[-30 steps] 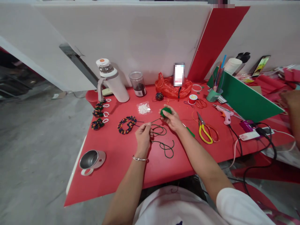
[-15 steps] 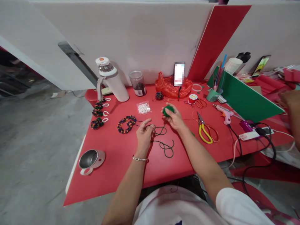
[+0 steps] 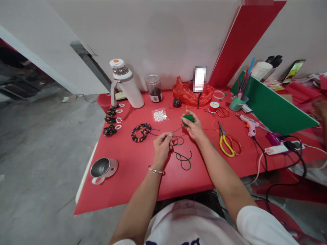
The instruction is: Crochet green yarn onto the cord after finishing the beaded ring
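Observation:
My right hand [image 3: 194, 126] is closed around a ball of green yarn [image 3: 188, 119] above the middle of the red table. From the ball a strand of green yarn [image 3: 177, 129] runs to my left hand [image 3: 162, 144], whose thumb and forefinger pinch it. Loose loops of the same yarn [image 3: 184, 161] lie on the table between my forearms. Left of my left hand rests a braided multicoloured yarn ring [image 3: 140, 132] with a dark tail. Beyond my hands are a packet of white beads [image 3: 160, 115] and a small dark multicoloured yarn ball [image 3: 176, 102].
To the right lie yellow-handled scissors [image 3: 226, 144], a pink glue gun [image 3: 250, 125] and a power strip [image 3: 281, 148]. A mug [image 3: 104, 169] stands at the left edge, a white flask [image 3: 130, 90] and a jar [image 3: 154, 89] at the back. Beaded yarn pieces [image 3: 109, 130] line the left side.
My left hand's fingers have closed into a pinch on the strand, which is now drawn straight between my hands. The whole view has shifted slightly.

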The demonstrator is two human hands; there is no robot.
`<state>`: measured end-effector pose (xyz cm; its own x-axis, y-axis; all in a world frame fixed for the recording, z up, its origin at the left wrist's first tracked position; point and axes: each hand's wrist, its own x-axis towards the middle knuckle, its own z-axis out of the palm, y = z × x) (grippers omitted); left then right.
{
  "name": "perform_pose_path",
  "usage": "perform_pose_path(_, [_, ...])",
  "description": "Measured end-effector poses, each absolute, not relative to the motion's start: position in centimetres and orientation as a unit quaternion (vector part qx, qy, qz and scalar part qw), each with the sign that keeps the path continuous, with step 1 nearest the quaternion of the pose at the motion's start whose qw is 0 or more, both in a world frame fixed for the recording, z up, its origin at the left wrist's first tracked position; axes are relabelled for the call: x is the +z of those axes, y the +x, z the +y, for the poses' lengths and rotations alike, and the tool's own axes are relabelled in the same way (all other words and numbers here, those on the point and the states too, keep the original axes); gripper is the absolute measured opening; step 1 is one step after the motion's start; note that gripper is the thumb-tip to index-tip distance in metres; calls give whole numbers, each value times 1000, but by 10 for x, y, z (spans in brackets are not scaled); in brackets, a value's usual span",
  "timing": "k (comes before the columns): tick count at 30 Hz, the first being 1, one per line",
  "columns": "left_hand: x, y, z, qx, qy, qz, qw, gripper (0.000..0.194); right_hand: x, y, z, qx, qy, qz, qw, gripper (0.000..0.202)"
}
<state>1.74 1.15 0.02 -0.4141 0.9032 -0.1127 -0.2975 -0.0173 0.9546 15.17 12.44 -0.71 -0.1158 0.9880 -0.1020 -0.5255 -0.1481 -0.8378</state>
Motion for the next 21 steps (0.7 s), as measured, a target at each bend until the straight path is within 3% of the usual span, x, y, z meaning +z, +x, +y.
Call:
perform_pose_path(4, [4, 19, 10, 683, 279, 518, 434, 35, -6, 160, 128, 656, -365, -326, 575, 60])
perform_pose_path(9, [-2, 6, 19, 752, 193, 496, 389, 35, 0, 172, 124, 716, -319, -414, 462, 62])
perform_pose_path(14, [-7, -8, 28, 771, 84, 516, 364, 38, 4, 188, 134, 717, -301, -323, 539, 48])
perform_pose_path(18, [-11, -7, 29, 773, 75, 526, 347, 27, 6, 193, 141, 701, -310, -259, 588, 33])
perform_pose_path(21, [-12, -4, 26, 786, 113, 524, 307, 42, 6, 188, 137, 729, -287, -258, 565, 37])
